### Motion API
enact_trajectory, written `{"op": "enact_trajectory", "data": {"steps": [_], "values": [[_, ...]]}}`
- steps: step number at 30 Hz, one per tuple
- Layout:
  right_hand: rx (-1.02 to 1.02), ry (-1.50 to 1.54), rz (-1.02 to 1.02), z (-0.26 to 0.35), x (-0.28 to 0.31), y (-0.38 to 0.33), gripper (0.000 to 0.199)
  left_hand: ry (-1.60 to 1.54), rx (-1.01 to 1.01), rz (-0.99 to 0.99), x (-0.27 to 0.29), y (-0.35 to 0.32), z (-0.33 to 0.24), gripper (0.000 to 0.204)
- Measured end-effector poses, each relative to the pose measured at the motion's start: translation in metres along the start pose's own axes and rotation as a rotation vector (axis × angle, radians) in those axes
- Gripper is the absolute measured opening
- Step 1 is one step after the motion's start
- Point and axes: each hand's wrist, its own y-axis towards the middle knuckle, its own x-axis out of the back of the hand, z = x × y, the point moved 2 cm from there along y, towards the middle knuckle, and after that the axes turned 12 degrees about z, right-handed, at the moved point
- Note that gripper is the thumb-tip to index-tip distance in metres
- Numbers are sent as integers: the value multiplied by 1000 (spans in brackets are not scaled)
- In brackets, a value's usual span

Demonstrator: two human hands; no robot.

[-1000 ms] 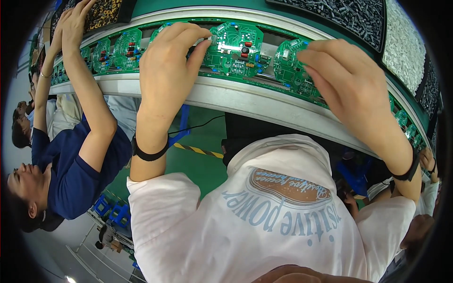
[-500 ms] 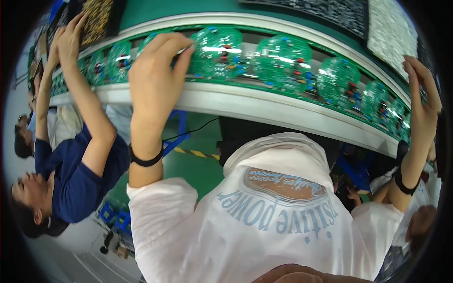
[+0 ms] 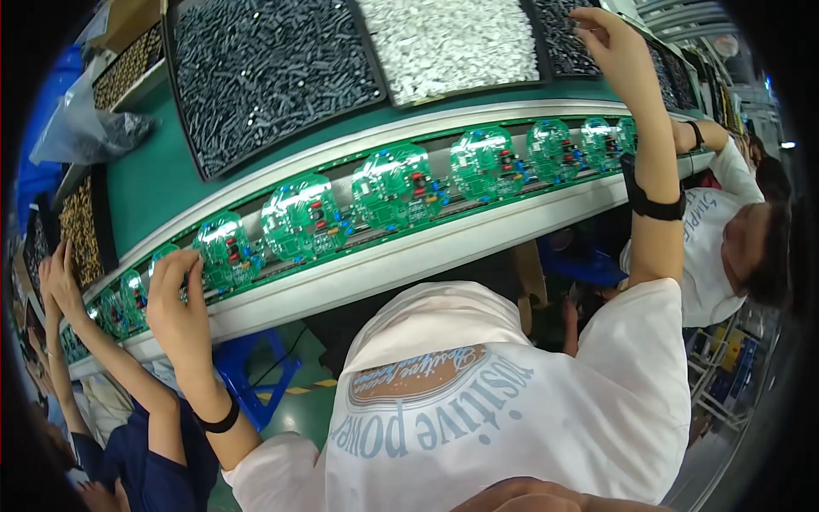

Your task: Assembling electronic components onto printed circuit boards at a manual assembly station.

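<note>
Round green circuit boards [image 3: 394,185] ride the conveyor rail; the left hand [image 3: 177,303] rests loosely curled fingertips on one, while the right hand [image 3: 616,47], pinched, apparently picks components from the dark tray [image 3: 559,34] beyond the rail, judged next for insertion.

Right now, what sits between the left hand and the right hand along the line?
Head view: left hand rests on a round green circuit board; right hand reaches into a tray of dark parts. Between them: more green boards on the conveyor rail.

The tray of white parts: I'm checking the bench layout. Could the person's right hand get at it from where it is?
Probably yes. The right hand is up at the dark-parts tray, right beside the tray of white parts, with nothing between them; only the green circuit boards pass below the forearm.
</note>
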Motion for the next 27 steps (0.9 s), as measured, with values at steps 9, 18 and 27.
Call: {"op": "enact_trajectory", "data": {"steps": [9,18,27], "values": [[26,-91,40,4,-7,10,21,102,10,22,14,1,-10,14],[-33,-6,-15,-34,-13,45,16,81,-54,-15,30,12,-40,13],[177,-144,-119,-53,-7,40,23,-43,-177,17,21,31,-72,9]]}}
